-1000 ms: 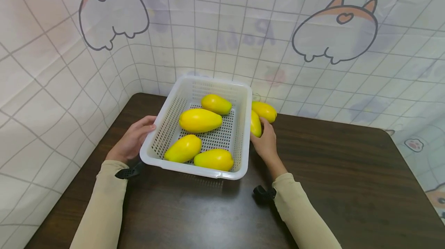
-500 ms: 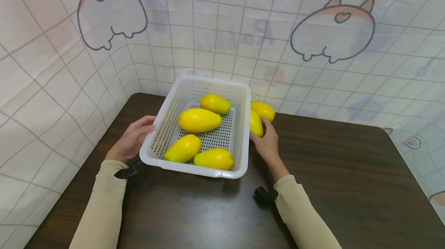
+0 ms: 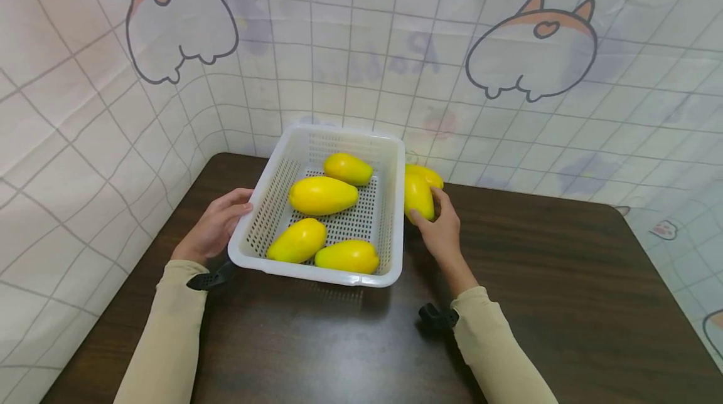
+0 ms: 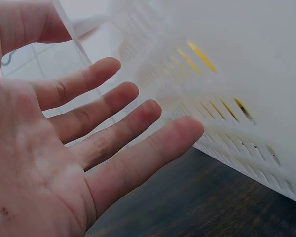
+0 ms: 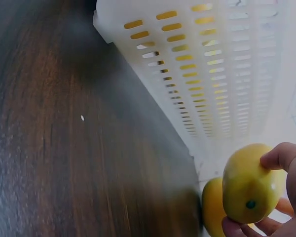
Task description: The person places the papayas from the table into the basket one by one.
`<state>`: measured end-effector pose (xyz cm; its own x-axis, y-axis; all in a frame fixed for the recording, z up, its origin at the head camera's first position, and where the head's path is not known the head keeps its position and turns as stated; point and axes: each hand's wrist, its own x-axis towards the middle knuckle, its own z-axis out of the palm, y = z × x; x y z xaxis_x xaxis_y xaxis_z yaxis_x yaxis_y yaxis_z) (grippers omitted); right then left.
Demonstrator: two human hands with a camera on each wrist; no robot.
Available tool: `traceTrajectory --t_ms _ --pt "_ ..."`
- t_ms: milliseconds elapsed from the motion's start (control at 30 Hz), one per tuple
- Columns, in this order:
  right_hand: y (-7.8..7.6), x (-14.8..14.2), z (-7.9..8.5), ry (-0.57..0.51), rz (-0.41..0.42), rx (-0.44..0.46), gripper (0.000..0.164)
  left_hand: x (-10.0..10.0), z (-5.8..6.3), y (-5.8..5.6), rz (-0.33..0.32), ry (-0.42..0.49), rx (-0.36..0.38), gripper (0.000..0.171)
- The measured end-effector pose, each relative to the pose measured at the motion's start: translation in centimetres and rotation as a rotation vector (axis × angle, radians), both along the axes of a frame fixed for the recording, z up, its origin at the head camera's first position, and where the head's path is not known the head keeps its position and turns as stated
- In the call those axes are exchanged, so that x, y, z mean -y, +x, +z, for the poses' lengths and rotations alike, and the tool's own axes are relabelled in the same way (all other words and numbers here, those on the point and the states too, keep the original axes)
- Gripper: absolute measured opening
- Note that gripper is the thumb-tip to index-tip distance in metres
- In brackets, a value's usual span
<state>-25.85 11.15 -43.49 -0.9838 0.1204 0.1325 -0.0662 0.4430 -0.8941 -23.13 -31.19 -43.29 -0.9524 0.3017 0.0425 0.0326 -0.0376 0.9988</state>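
My left hand [image 3: 217, 223] is at the left side of a white plastic basket [image 3: 317, 276], its thumb at the rim. In the left wrist view the fingers [image 4: 138, 163] extend nearly straight and spread beside the slotted wall. Beyond the basket's right side my right hand [image 3: 442, 228] grips a yellow papaya [image 3: 418, 198], thumb on one side and fingers curled round the other. The right wrist view shows this papaya [image 5: 249, 185] end-on, with a small green spot at its tip. Another papaya [image 3: 427, 174] lies behind it, partly covered.
Several yellow papayas, among them a large one [image 3: 323, 196], lie spread over the basket's perforated bottom. The dark wooden table [image 3: 542, 278] extends to the right and in front. A white gridded cloth [image 3: 361, 53] hangs behind and along the left.
My right hand has shifted slightly right with its papaya, which now shows more fully from behind the basket's edge. My left hand keeps its place at the rim.
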Motion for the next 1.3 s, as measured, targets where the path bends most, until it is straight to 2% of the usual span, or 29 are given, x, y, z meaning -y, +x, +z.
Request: traceTrajectory --t_ms 433,633,800,900,1300 --pt "0.6 -1.4 0.6 -0.02 -0.031 -0.025 0.064 0.1 -0.4 -0.1 0.004 -0.053 -0.002 0.031" --pt "1.0 -1.6 1.1 -0.053 -0.028 -0.048 0.062 0.2 -0.4 0.1 -0.009 -0.009 0.004 0.029" --pt "1.5 -1.6 1.8 -0.087 -0.015 -0.075 0.062 0.3 -0.4 0.1 -0.028 0.004 -0.005 0.03" --pt "1.9 -1.8 2.5 -0.094 -0.012 -0.088 0.062 0.1 -0.2 -0.3 -0.038 -0.001 -0.01 0.03" --pt "3.2 -0.6 5.0 -0.107 0.057 -0.077 0.061 0.1 0.2 0.0 -0.02 -0.018 0.013 0.027"
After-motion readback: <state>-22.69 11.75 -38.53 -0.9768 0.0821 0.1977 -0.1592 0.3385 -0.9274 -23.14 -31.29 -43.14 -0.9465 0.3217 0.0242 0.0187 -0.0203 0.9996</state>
